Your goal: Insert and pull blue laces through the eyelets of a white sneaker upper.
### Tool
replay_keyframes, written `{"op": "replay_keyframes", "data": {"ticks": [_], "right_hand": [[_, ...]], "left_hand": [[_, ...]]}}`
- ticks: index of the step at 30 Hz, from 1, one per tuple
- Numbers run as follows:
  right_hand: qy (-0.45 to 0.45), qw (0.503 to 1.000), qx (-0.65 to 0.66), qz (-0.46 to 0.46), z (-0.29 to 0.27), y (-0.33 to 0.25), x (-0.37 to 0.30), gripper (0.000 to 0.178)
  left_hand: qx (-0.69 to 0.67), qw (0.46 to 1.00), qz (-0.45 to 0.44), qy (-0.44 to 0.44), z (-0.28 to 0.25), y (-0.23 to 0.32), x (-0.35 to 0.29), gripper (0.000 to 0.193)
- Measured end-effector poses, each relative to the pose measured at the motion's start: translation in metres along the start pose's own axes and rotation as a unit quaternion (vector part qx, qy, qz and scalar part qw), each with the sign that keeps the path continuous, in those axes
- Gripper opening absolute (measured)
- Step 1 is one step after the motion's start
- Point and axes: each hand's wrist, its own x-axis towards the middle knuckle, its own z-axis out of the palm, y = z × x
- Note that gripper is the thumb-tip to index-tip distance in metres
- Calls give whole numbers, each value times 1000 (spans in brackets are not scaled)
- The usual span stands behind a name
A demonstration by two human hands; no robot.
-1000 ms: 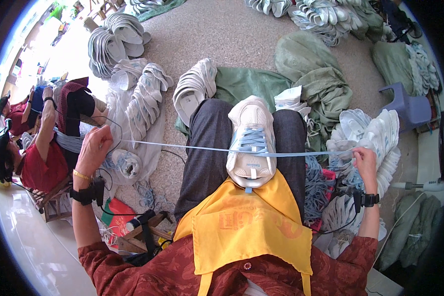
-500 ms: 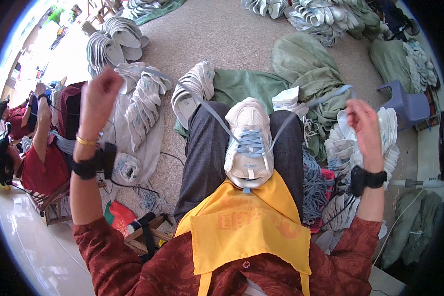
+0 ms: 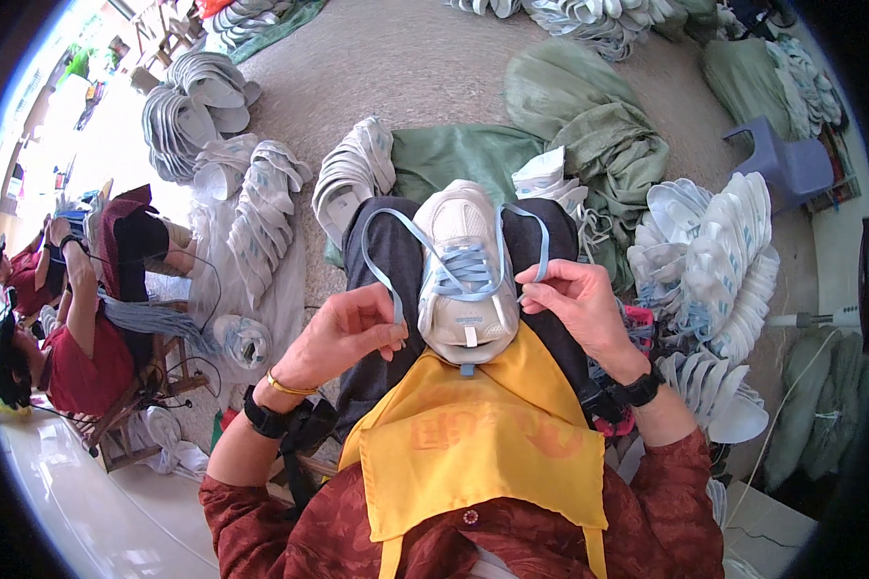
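While the grey floor point(image 3: 425, 68) filled most of the view, green sacks point(image 3: 589, 125) lay crumpled at upper right, one spread flat just beyond the knees. White shoe piles ringed the person: a big heap point(image 3: 714, 261) at right, stacks point(image 3: 251, 212) at left, flat soles point(image 3: 188, 111) farther left, one short stack point(image 3: 352, 174) touching the left knee. A purple stool point(image 3: 787, 159) stood well apart at upper right. Two seated co-workers in red point(image 3: 68, 338) worked at far left. A yellow apron point(image 3: 483, 434) covered the lap, its top edge hiding the shoe's heel. The white sneaker point(image 3: 465, 265) rested on the dark trousers point(image 3: 396, 261) between the knees, toe pointing away. Its light blue lace point(image 3: 468, 262) crossed the eyelets, both ends looping outward. Left hand point(image 3: 343, 333) sat beside the shoe's left side, fingers point(image 3: 381, 328) pressed together, pinching the left lace end. Right hand point(image 3: 574, 304) sat at the shoe's right side, fingers point(image 3: 541, 280) pinching the right lace end; remaining fingers curled loosely. Black wrist straps point(image 3: 637, 391) on both arms.
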Motion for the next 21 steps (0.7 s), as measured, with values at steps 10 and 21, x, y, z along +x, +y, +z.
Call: {"op": "replay_keyframes", "data": {"ticks": [10, 21], "right_hand": [[24, 999, -4, -43, 18, 16, 4, 8], [51, 964, -208, -160, 30, 10, 2, 11]], "left_hand": [[-65, 992, 57, 92, 10, -20, 14, 12], [-57, 983, 75, 154, 16, -35, 23, 15]]}}
